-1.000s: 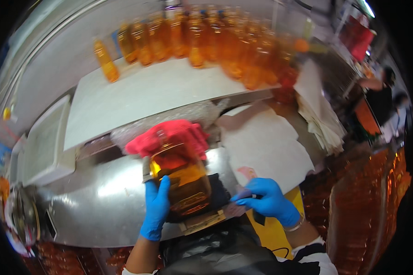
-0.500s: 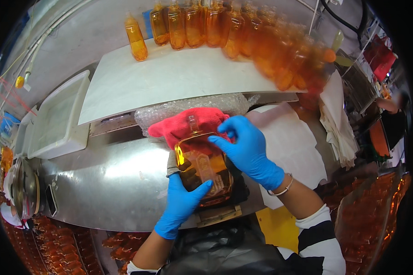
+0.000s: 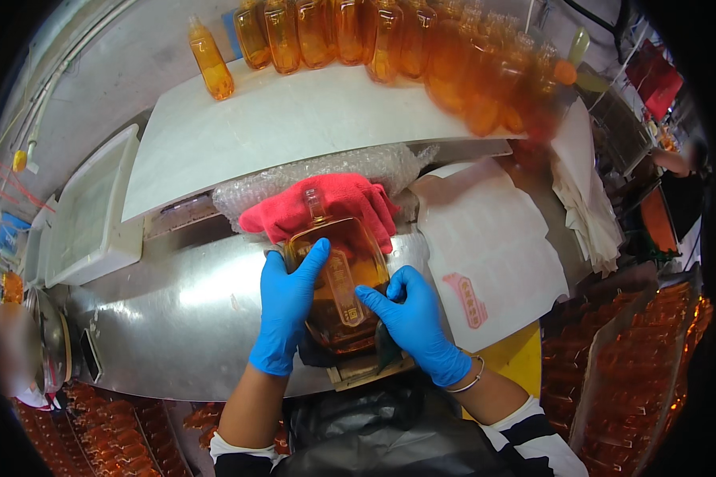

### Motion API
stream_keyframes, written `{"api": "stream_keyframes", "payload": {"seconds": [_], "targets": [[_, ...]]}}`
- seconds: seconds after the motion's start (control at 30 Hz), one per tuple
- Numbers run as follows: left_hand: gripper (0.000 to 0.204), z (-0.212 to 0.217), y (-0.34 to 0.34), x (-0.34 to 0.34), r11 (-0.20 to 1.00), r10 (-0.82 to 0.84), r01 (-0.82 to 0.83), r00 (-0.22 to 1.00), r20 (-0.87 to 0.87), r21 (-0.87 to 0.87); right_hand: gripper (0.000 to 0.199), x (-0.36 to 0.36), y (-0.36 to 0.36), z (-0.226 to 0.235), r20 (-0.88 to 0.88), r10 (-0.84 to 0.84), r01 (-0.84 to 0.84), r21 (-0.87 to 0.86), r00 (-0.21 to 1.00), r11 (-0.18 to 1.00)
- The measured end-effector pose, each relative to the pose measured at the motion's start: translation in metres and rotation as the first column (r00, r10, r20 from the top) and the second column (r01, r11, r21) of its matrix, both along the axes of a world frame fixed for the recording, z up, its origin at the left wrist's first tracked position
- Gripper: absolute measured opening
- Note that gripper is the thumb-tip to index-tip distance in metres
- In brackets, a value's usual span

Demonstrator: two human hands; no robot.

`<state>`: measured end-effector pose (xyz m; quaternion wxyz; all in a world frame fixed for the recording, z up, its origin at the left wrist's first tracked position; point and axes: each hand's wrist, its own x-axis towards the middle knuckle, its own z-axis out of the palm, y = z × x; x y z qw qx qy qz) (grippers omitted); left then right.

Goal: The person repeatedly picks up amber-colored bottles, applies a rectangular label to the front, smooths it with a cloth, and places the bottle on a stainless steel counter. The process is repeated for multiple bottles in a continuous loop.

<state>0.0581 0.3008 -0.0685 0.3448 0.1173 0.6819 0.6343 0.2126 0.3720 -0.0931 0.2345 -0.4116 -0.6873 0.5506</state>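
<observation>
On the amber glass bottle (image 3: 356, 236) sits a label (image 3: 344, 288); right of it, a pink sticker (image 3: 465, 300) lies unapplied. The left hand (image 3: 285, 306) clamps the bottle; how the right hand (image 3: 418, 326) grips is unclear.

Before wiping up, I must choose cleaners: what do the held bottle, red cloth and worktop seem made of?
Held bottle: glossy amber glass, or clear plastic; see-through with highlights. Red cloth: probably towelling, matt and fuzzy. Worktop: likely steel, smooth, with bright grey glare.

The bottle (image 3: 344, 282) is backed by a cloth (image 3: 359, 200), then bubble wrap (image 3: 326, 165); paper (image 3: 501, 242) is placed right, a tray (image 3: 121, 245) left.
</observation>
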Motion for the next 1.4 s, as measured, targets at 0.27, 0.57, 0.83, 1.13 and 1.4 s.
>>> {"api": "stream_keyframes", "payload": {"seconds": [0.27, 0.57, 0.83, 1.13, 1.4], "targets": [[0.056, 0.003, -0.007, 0.005, 0.993, -0.102, 0.105, 0.993, -0.052, 0.055, 0.046, 0.010, 0.000, 0.004, 0.033, 0.083, -0.084, 0.034, 0.996, 0.996], [0.056, 0.001, -0.005, 0.008, 0.997, -0.061, 0.060, 0.998, 0.012, 0.058, 0.044, 0.008, 0.003, 0.006, 0.001, 0.074, -0.074, -0.060, 0.997, 0.995], [0.058, -0.005, -0.006, 0.007, 0.997, -0.042, 0.042, 0.999, -0.007, 0.062, 0.044, 0.008, 0.002, 0.006, -0.008, 0.067, -0.067, -0.099, 0.998, 0.993], [0.053, -0.006, -0.008, 0.005, 0.999, -0.052, 0.052, 0.999, -0.002, 0.014, 0.034, 0.010, 0.005, 0.013, -0.096, 0.102, -0.118, -0.184, 0.990, 0.976], [0.044, -0.015, -0.045, 0.004, 0.972, -0.007, -0.040, 0.980, 0.200, 0.231, 0.042, 0.033, 0.034, 0.025, -0.051, -0.118, 0.056, -0.655, 0.992, 0.753]]}}
